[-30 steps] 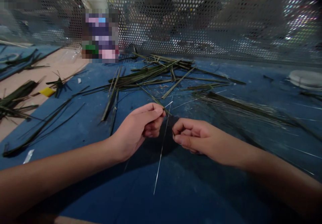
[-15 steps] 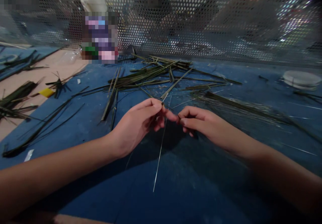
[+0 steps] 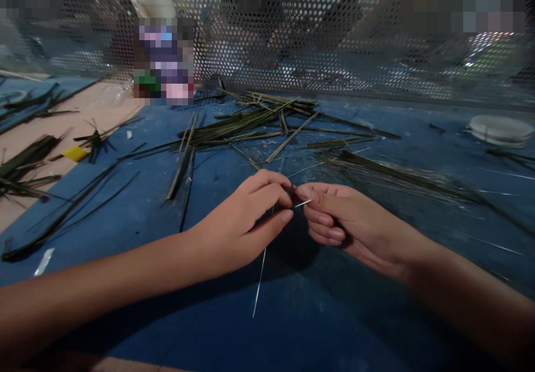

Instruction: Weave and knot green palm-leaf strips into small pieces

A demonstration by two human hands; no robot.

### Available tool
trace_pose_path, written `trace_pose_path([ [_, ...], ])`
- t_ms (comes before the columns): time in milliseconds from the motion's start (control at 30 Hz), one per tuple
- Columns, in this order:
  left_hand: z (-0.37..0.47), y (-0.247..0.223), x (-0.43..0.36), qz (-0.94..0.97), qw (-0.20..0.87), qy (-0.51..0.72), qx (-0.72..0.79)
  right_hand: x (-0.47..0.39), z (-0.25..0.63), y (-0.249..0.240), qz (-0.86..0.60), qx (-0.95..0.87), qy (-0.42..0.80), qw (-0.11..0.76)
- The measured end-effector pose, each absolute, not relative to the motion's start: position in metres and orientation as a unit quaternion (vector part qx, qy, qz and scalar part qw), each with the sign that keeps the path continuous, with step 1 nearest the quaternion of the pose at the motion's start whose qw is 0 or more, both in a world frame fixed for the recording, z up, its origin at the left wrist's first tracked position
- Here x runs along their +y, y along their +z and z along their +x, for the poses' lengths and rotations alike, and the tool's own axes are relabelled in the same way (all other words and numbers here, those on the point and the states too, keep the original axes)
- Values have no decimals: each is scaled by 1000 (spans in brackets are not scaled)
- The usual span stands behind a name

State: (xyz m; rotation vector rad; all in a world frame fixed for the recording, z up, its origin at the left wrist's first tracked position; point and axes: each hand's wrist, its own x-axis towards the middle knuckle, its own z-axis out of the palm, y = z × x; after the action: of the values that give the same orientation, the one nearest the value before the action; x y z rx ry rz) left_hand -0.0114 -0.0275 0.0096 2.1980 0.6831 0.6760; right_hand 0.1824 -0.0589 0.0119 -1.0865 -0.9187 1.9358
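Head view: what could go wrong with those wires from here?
1. The short wire pinched in the right hand has its bare tip close to the left hand's thumb; it could prick.
2. Only a small pinch seems to hold that wire, so it might slip from the grip.
3. A long wire runs beneath the left hand, which could snag or shift it if lowered.

Two hands (image 3: pixel 246 221) (image 3: pixel 359 213), many dark strips (image 3: pixel 238 127), one yellow piece (image 3: pixel 76 154), one perforated screen (image 3: pixel 334 71)
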Motion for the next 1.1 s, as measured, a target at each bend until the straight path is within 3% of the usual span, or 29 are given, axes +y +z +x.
trace_pose_path([
  [200, -11, 7, -36, 848, 353, 261, 297, -58, 176, 11, -475, -394, 695, 370],
  [467, -8, 12, -40, 793, 364, 328, 363, -70, 160, 7, -447, -335, 678, 477],
  [600, -5, 13, -39, 701, 506, 292, 410, -73, 157, 1, -458, -378, 624, 508],
  [767, -1, 10, -45, 587, 643, 291, 398, -74, 157, -3, -475, -498, 527, 499],
  [900, -2, 9, -48, 577, 652, 279, 404, -72, 158, -4, -473, -536, 500, 490],
  [1100, -6, 6, -46, 641, 605, 270, 387, -67, 165, -2, -455, -509, 594, 426],
])
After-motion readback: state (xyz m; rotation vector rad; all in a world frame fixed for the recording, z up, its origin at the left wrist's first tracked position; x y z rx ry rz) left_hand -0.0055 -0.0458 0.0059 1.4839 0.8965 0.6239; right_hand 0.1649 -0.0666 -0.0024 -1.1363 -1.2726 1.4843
